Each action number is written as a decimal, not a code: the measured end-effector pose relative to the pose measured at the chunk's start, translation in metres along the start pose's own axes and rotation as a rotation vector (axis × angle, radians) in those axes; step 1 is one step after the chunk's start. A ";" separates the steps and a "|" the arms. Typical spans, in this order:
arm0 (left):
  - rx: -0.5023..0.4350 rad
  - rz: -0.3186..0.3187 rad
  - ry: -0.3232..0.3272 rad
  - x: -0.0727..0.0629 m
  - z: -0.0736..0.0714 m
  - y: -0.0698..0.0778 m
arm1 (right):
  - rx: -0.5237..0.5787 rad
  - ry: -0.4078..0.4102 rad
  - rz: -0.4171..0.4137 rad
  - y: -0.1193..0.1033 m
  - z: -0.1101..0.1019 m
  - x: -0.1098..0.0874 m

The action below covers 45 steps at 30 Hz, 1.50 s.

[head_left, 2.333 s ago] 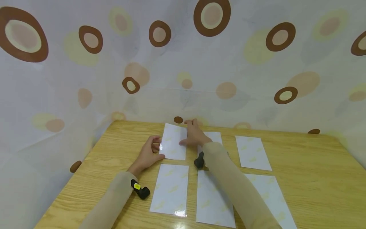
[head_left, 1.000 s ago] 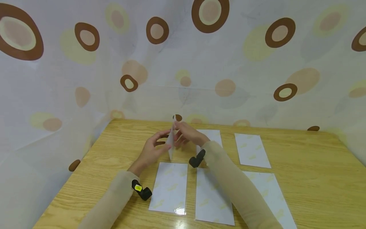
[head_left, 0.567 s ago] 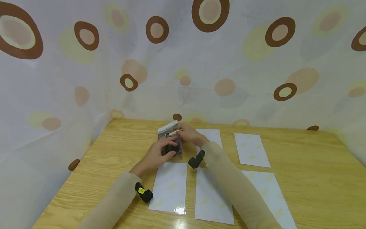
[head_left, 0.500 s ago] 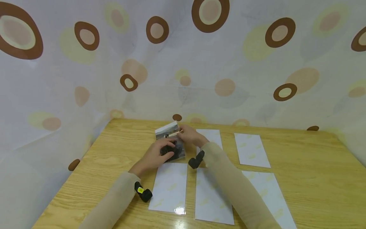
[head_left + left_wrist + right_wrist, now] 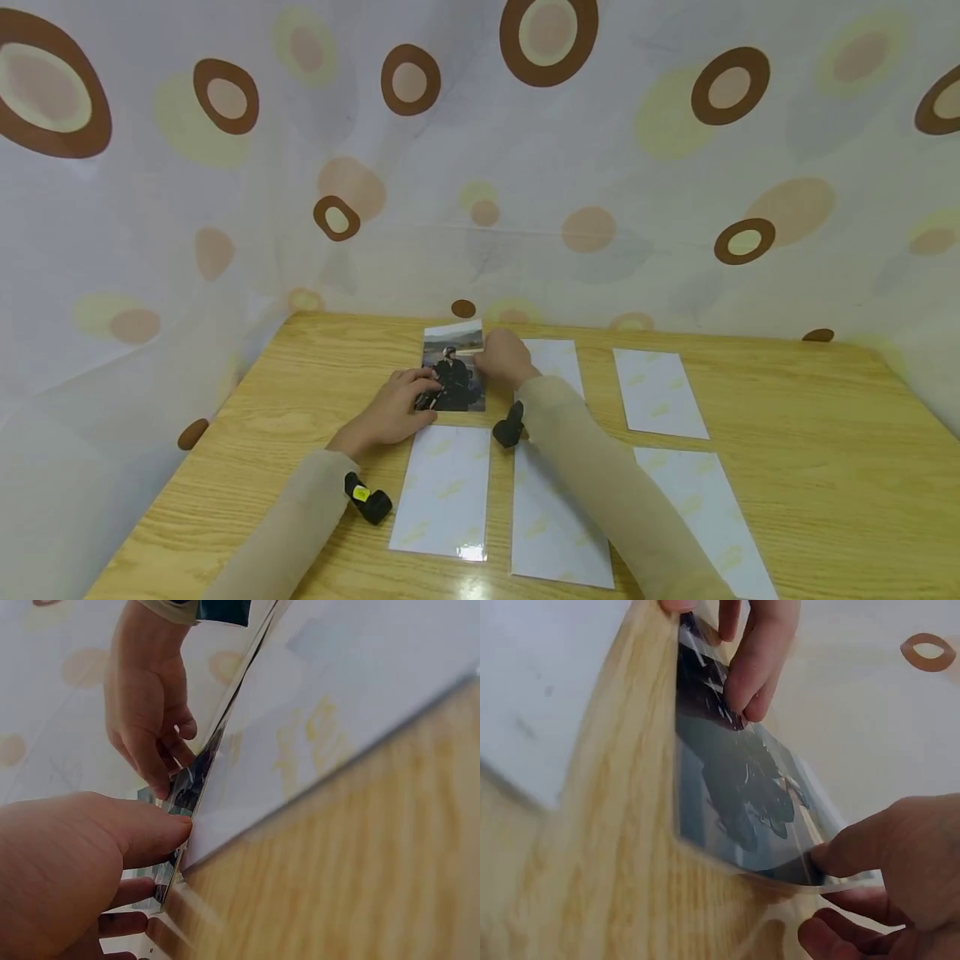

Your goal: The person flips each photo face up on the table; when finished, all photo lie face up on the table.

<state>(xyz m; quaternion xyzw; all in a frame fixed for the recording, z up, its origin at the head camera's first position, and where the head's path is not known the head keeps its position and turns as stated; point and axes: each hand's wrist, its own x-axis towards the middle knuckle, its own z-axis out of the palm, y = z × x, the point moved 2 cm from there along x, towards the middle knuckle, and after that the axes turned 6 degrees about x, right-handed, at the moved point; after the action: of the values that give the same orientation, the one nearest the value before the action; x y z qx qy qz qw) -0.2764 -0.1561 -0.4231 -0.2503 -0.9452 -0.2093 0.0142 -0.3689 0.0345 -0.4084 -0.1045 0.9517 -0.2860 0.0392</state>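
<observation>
A glossy photo card (image 5: 453, 367), picturing a helmeted person in dark clothes before hills, lies face up at the back left of the table. My right hand (image 5: 507, 358) pinches its right edge; in the right wrist view the thumb (image 5: 847, 851) is on top and the fingers are curled beneath, with that edge raised slightly off the wood. My left hand (image 5: 393, 406) is at the photo's left side, fingertips resting on its face (image 5: 742, 697) and thumb at the near edge. In the left wrist view the photo (image 5: 191, 784) shows nearly edge-on.
Several white cards with faint yellow marks lie face down: one nearest me (image 5: 442, 492), one in the front middle (image 5: 555, 517), one at front right (image 5: 705, 508), one behind the right arm (image 5: 551, 354), one at back right (image 5: 660, 392). A patterned curtain (image 5: 480, 167) bounds the wooden table (image 5: 825, 467).
The back-left card has been turned from its white back, through upright, to its picture side, then straightened and lowered to the table. Both hands stayed with it; the other cards have not moved.
</observation>
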 end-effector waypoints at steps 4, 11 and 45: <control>-0.015 -0.014 -0.018 -0.002 0.002 -0.003 | -0.040 0.029 0.059 0.003 0.004 0.003; -0.022 -0.007 -0.020 -0.002 0.003 -0.005 | -0.058 0.060 0.036 0.005 0.005 0.005; -0.135 0.069 -0.137 0.067 0.004 0.068 | -0.016 -0.228 -0.133 0.097 -0.081 -0.010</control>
<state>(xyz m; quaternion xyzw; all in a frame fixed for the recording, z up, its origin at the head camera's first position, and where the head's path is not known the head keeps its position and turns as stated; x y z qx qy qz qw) -0.3019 -0.0697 -0.3918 -0.2971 -0.9184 -0.2544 -0.0603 -0.3872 0.1594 -0.3948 -0.1997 0.9343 -0.2666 0.1272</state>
